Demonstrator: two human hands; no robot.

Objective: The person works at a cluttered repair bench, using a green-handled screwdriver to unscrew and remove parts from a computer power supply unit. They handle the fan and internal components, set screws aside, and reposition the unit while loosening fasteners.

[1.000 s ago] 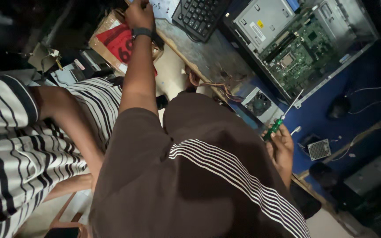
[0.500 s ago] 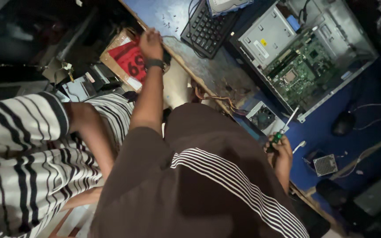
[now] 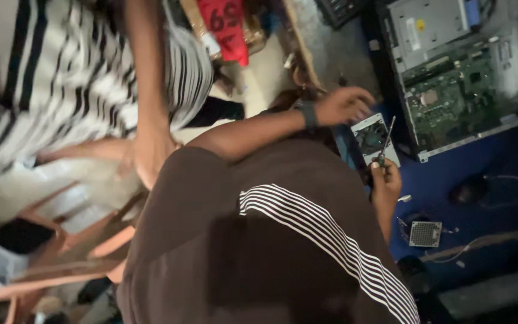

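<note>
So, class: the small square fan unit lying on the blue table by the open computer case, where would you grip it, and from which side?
Grip the fan unit by its two opposite outer frame edges, coming from above. It lies flat with the blades facing up, so the rigid square frame is probably the safest hold, not the blades.

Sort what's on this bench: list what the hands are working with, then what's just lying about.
In hand:
- screwdriver, held by right hand
- fan, just under left hand; whether it touches is unclear

Lying about:
- open computer case
- heatsink
- mouse
- keyboard
- red card
</note>
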